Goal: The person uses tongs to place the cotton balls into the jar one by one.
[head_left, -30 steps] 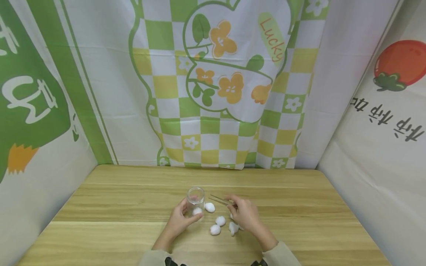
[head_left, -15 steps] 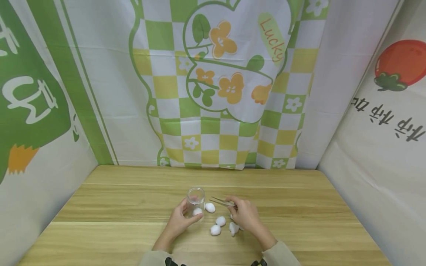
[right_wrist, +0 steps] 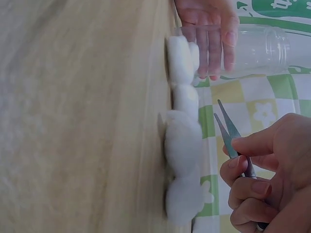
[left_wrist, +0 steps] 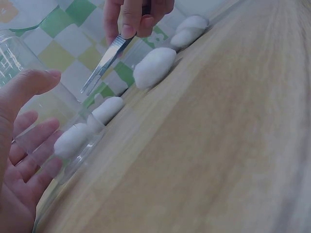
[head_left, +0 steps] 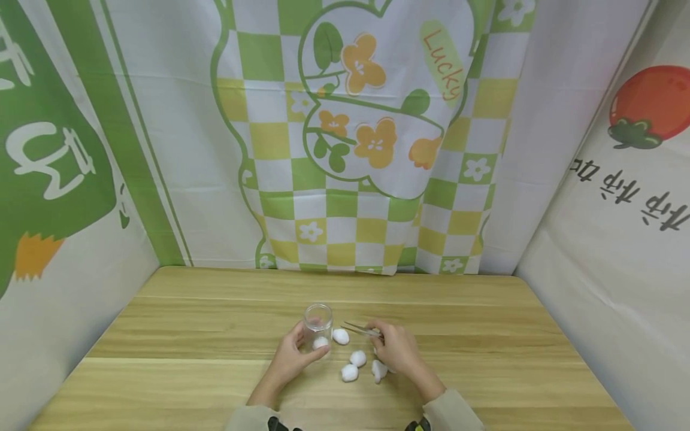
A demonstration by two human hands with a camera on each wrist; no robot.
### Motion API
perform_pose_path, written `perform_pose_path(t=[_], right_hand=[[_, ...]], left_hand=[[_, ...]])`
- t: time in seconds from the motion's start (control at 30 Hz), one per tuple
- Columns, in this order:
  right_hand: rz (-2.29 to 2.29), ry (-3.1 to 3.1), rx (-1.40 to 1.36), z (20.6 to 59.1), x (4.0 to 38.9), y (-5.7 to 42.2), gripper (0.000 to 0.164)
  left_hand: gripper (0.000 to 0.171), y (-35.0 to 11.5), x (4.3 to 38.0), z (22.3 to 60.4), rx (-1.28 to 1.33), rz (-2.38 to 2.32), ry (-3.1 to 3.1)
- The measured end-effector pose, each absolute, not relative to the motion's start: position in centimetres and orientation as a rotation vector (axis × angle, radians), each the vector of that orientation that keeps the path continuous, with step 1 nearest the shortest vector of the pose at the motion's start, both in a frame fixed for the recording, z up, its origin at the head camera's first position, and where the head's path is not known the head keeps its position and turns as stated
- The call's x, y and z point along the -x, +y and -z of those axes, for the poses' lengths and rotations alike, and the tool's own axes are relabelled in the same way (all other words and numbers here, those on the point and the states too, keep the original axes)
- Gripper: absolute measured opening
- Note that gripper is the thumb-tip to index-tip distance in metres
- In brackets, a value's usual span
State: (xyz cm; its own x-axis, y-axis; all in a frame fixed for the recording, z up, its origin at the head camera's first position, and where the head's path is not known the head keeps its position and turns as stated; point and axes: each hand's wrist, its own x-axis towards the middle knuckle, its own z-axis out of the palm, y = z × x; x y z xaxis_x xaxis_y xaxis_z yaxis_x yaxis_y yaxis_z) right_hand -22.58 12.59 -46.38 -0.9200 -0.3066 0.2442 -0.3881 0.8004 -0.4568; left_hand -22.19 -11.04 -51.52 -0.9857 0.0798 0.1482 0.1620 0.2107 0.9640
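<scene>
A clear open-topped jar (head_left: 318,323) stands upright on the table, and my left hand (head_left: 291,356) holds it with thumb and fingers around its sides. One white cotton ball (left_wrist: 73,140) lies at the bottom inside it. My right hand (head_left: 398,347) pinches metal tweezers (right_wrist: 228,130) right of the jar, above the tabletop. Their tips are apart with nothing between them. Just beside the jar sits a loose cotton ball (head_left: 341,336). Two more cotton balls (head_left: 353,366) touch each other nearer the front, and others (head_left: 379,370) lie partly hidden by my right hand.
The wooden table (head_left: 205,335) runs back to a green-and-white checked cloth (head_left: 345,227). Printed cloths also hang at the left and right sides. In the right wrist view, several cotton balls (right_wrist: 183,143) line up on the tabletop between the camera and the jar.
The tweezers have shifted slightly toward the front and right, their tips a little closer together. My left hand and the jar stay in place.
</scene>
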Motion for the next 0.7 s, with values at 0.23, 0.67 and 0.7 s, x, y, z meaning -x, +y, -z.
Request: perform_pose_path(t=[0.23, 0.67, 0.7], right_hand=[[-0.766, -2.837, -0.536, 46.77, 22.59, 12.65, 0.017], [-0.736, -2.912, -0.489, 47.01, 22.70, 12.67, 0.019], [-0.735, -2.918, -0.489, 47.01, 22.70, 12.66, 0.019]], left_hand=[[0.059, -11.04, 22.19, 51.46, 0.251, 1.909, -2.387], [0.060, -11.05, 22.24, 51.56, 0.239, 1.882, -2.410], [0.060, -11.05, 22.24, 51.55, 0.241, 1.879, -2.411]])
